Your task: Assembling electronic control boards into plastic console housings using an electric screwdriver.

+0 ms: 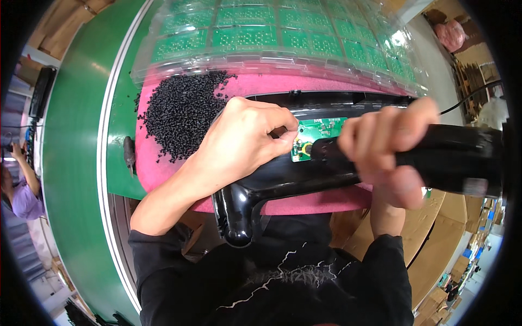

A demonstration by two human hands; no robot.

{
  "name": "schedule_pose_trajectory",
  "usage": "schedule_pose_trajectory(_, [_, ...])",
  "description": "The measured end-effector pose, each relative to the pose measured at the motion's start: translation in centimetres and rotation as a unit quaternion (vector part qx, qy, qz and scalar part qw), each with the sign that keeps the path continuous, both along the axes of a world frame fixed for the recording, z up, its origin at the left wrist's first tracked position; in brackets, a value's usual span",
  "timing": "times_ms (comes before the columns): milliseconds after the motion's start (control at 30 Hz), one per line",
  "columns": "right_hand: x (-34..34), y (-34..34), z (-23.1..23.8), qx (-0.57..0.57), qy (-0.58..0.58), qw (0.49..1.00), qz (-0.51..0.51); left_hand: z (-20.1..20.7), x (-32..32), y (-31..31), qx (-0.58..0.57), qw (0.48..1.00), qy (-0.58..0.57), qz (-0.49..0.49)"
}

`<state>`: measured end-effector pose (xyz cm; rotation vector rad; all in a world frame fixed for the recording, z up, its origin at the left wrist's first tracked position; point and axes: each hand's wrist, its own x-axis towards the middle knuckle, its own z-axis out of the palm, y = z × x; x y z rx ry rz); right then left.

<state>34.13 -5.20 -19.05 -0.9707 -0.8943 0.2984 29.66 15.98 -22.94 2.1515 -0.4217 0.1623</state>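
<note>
A glossy black plastic housing [283,183] lies in front of me on a pink mat, its rounded stub pointing toward my body. Inside it sits a green circuit board [324,127]. My right hand [383,146] is wrapped around a black electric screwdriver [451,157], whose nose comes down over the board's near side; its tip is hidden. My left hand [244,138] pinches with thumb and forefinger at the board's left edge; whatever is between the fingertips cannot be made out. Left of that hand is a heap of small black screws [182,111].
Clear plastic trays [261,57] of green circuit boards stand behind the pink mat [163,179]. A green conveyor surface [76,163] with a white rail runs along the left. A dark small tool [129,154] lies beside the mat. Cardboard boxes [440,228] stand at the right. Another person [24,187] is far left.
</note>
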Motion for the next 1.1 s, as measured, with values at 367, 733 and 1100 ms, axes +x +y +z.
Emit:
schedule_pose_trajectory(367, [0.3, -1.3, 0.7, 0.098, 0.031, 0.994, -0.048, 0.1, 0.3, -0.5, -0.028, 0.997, -0.037, -0.061])
schedule_pose_trajectory(733, [1.1, -1.6, -0.1, 0.048, -0.039, 0.997, -0.037, -0.4, 0.2, -0.4, 0.021, 0.990, -0.104, -0.095])
schedule_pose_trajectory(1100, [1.3, -3.7, 0.4, -0.049, -0.019, 0.984, -0.172, -0.9, 1.6, 1.1, -0.050, 0.957, -0.278, -0.072])
